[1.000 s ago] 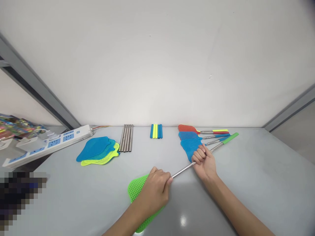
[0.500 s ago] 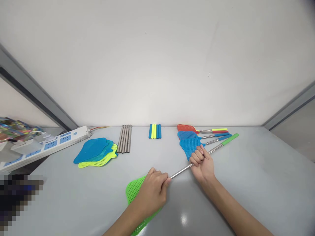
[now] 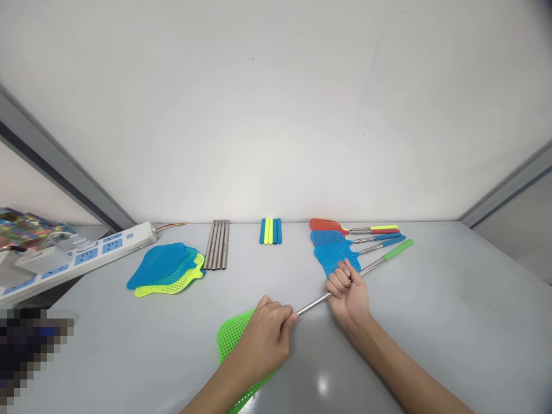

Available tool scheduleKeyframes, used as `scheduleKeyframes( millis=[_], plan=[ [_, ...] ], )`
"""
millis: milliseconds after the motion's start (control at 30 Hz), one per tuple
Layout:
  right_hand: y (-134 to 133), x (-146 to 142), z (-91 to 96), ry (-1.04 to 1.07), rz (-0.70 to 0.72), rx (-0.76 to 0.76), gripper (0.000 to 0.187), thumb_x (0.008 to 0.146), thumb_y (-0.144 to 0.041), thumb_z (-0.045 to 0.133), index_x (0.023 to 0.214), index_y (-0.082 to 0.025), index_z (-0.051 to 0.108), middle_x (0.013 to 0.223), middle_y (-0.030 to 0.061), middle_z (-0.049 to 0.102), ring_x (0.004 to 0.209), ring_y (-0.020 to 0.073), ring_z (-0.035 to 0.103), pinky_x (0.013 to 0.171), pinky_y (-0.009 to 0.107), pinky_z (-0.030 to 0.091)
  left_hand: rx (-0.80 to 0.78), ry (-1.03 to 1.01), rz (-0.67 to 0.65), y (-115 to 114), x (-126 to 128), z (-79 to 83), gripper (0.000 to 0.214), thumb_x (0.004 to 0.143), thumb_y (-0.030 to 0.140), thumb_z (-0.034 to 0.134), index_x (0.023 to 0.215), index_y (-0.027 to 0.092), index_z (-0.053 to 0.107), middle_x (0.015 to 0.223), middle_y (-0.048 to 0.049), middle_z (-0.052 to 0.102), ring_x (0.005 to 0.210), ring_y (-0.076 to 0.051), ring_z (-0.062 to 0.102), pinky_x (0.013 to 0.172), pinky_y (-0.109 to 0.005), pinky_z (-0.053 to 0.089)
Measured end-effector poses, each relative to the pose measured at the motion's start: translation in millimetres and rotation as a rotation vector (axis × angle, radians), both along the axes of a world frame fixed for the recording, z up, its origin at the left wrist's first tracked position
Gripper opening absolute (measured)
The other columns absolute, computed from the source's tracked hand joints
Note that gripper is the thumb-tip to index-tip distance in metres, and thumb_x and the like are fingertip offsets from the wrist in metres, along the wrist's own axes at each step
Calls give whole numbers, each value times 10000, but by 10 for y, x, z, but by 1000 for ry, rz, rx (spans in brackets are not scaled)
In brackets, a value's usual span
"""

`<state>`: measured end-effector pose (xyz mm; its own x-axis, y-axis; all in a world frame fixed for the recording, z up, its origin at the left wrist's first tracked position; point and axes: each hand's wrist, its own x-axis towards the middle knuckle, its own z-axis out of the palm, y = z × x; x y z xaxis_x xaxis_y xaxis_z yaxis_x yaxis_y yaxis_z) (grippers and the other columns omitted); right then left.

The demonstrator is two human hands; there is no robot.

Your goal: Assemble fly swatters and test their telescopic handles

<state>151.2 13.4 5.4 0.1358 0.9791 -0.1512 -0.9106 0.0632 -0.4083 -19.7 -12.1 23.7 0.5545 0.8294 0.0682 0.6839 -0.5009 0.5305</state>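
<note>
A fly swatter [image 3: 313, 305] with a green mesh head, a thin metal rod and a green grip is held in both hands, slanting up to the right. My left hand [image 3: 272, 336] is closed round the swatter where the rod meets the head, covering part of the mesh. Further along, my right hand [image 3: 348, 293] wraps its fingers round the metal rod, below the green grip. Just behind the right hand lie a blue fly swatter [image 3: 334, 255] and a red fly swatter [image 3: 326, 225], among several overlapping ones.
Several metal rods [image 3: 217, 244] lie side by side at the back. Blue and yellow grip sleeves [image 3: 271, 231] sit right of them. Loose blue mesh heads [image 3: 159, 264] overlap a yellow head [image 3: 170, 287] at left. A white power strip [image 3: 121, 242] runs along the left side.
My right hand has moved slightly left and down along with the rod, and the green grip has come closer to my left hand. The left hand has barely shifted.
</note>
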Motion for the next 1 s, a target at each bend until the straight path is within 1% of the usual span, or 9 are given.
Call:
scheduleKeyframes(
  millis=[300, 467, 733, 1000],
  plan=[
    [-17, -65, -22, -51, -1, -29, 300, 754, -305, 471, 553, -185, 284, 396, -105, 121, 332, 42, 85, 286, 163, 145, 17, 12, 14, -12, 10, 4, 305, 826, 213, 254, 524, 174, 273, 483, 26, 375, 515, -115, 372, 610, -274, 305],
    [-31, -100, -27, -26, 7, -25, 299, 757, -295, 467, 552, -184, 281, 393, -105, 121, 334, 42, 81, 286, 164, 136, 22, 13, 18, -15, 18, 1, 300, 819, 211, 269, 523, 172, 287, 489, 22, 385, 524, -115, 374, 606, -273, 303],
    [-63, -166, -50, -43, 29, -51, 313, 749, -312, 473, 543, -186, 273, 390, -106, 124, 332, 44, 77, 285, 170, 129, 41, 39, 11, -48, 51, -30, 300, 814, 198, 273, 519, 171, 325, 491, 17, 417, 501, -114, 373, 593, -281, 291],
    [-102, -216, -38, 1, 49, -62, 305, 751, -297, 471, 540, -183, 284, 396, -104, 111, 335, 45, 72, 290, 171, 116, 57, 82, 14, -58, 62, -72, 301, 823, 210, 255, 530, 170, 313, 508, 16, 439, 515, -116, 385, 612, -280, 277]
  ],
)
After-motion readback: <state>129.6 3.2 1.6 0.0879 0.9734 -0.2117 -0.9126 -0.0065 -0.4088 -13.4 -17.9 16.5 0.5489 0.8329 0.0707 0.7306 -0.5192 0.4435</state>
